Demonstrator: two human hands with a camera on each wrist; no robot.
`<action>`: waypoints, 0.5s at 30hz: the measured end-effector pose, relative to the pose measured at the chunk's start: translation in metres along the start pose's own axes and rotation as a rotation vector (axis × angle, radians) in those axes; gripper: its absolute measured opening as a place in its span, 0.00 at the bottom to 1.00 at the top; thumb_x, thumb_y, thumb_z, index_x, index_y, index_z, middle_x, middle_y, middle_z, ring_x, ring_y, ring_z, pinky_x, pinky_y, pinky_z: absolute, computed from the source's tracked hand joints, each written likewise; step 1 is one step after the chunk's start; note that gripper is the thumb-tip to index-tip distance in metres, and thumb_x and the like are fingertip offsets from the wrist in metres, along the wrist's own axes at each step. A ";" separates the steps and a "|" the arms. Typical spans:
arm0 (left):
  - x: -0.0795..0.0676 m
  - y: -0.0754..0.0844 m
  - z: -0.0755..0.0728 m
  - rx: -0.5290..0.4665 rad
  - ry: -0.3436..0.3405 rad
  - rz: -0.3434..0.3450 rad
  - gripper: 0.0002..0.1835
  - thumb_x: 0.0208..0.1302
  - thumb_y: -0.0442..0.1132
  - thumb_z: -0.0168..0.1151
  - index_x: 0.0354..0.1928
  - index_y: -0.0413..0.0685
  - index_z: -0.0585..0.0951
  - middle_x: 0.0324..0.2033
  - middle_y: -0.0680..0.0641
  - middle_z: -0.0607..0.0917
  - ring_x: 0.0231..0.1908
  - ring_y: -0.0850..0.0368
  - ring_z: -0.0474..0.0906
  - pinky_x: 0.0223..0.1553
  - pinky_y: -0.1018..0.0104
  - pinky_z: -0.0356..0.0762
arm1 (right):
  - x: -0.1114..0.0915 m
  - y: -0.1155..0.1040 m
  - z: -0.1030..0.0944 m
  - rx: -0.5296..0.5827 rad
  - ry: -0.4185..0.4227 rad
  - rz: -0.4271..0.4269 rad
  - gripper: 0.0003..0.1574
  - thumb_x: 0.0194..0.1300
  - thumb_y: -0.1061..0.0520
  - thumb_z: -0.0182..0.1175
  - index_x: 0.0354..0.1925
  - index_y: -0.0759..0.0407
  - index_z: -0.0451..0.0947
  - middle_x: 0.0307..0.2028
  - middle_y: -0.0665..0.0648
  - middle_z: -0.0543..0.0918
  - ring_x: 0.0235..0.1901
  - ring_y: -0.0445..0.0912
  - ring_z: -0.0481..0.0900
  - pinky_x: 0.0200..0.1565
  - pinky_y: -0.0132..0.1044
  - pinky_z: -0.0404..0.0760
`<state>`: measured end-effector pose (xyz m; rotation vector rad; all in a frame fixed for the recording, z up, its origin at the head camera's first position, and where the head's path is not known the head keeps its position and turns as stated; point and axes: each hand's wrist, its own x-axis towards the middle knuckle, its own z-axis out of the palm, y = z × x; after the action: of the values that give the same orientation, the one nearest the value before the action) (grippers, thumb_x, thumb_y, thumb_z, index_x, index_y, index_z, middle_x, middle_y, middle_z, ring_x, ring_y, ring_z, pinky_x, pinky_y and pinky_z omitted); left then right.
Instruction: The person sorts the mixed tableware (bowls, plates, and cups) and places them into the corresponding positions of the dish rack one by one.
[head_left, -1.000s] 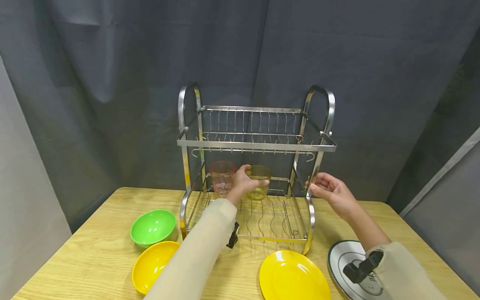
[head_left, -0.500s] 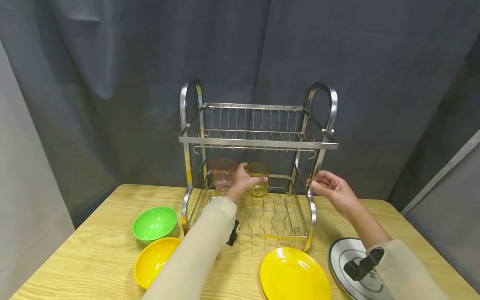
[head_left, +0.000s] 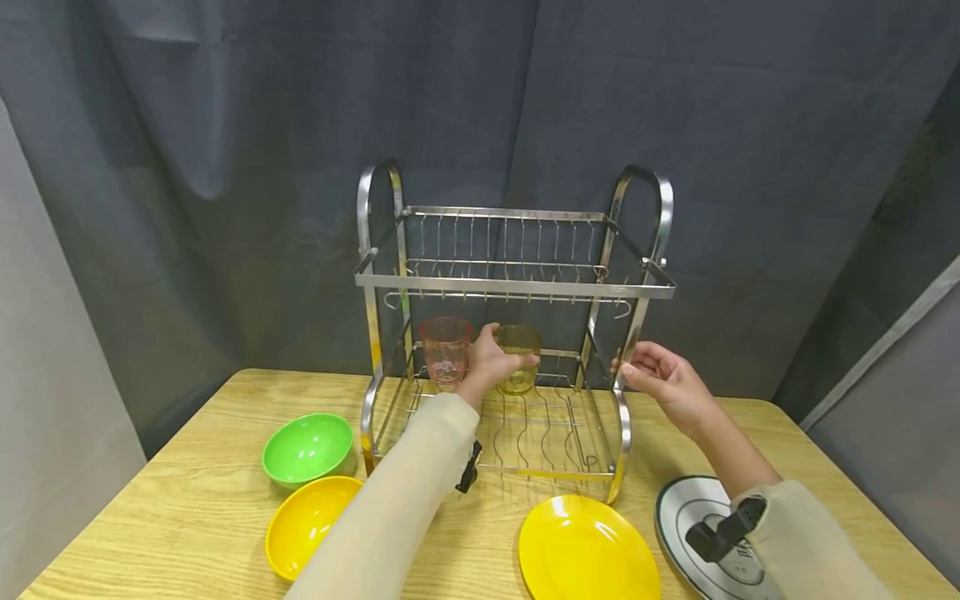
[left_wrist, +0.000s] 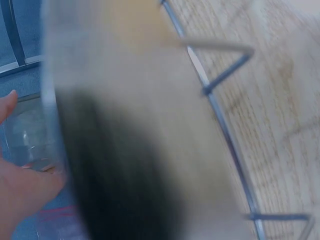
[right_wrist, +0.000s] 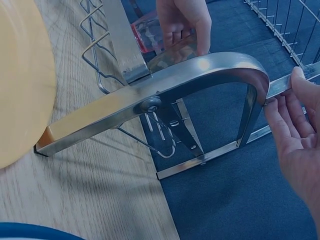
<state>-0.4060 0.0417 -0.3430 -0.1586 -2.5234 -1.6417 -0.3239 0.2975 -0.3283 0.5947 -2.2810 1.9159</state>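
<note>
A two-tier metal dish rack (head_left: 517, 287) stands on the wooden table. My left hand (head_left: 489, 365) reaches into its lower tier and grips a clear yellow cup (head_left: 521, 367), thumb on the near side. Just left of that hand, a clear pink cup (head_left: 446, 348) stands on the same tier. In the left wrist view, part of the left hand (left_wrist: 25, 192) shows against the cup (left_wrist: 30, 130), while a blurred rack bar covers much of the picture. My right hand (head_left: 669, 385) pinches the rack's right front post, as the right wrist view shows at the post (right_wrist: 285, 86).
On the left lie a green bowl (head_left: 309, 448) and a yellow bowl (head_left: 306, 525), partly behind the left sleeve. In front of the rack is a yellow plate (head_left: 588, 550). A white plate with a dark rim (head_left: 678, 508) lies partly under the right sleeve. Dark curtain (head_left: 480, 100) hangs behind.
The head view shifts slightly. Both hands stay in place, the left at the yellow cup and the right at the post.
</note>
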 end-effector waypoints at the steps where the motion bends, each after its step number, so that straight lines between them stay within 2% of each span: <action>1: 0.000 0.001 0.001 0.000 0.001 -0.001 0.50 0.48 0.47 0.76 0.71 0.45 0.59 0.63 0.35 0.72 0.62 0.39 0.71 0.63 0.51 0.73 | 0.000 0.000 0.000 0.004 -0.001 -0.001 0.11 0.67 0.63 0.58 0.45 0.49 0.74 0.40 0.39 0.84 0.40 0.31 0.82 0.45 0.21 0.81; 10: 0.002 -0.001 0.003 0.043 0.060 0.000 0.50 0.46 0.47 0.77 0.71 0.48 0.61 0.65 0.39 0.72 0.63 0.39 0.69 0.63 0.49 0.72 | -0.001 0.000 0.003 -0.035 0.013 0.011 0.10 0.67 0.61 0.58 0.46 0.50 0.73 0.40 0.39 0.84 0.40 0.31 0.82 0.46 0.20 0.81; 15: 0.005 -0.002 0.001 0.026 0.043 -0.022 0.51 0.47 0.47 0.76 0.72 0.49 0.59 0.66 0.40 0.70 0.64 0.40 0.69 0.64 0.49 0.72 | -0.002 0.000 0.002 -0.033 0.026 0.004 0.10 0.67 0.61 0.58 0.46 0.50 0.74 0.40 0.39 0.84 0.40 0.31 0.82 0.45 0.20 0.81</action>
<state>-0.4112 0.0418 -0.3438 -0.0924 -2.5219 -1.6020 -0.3220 0.2961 -0.3290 0.5579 -2.2952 1.8725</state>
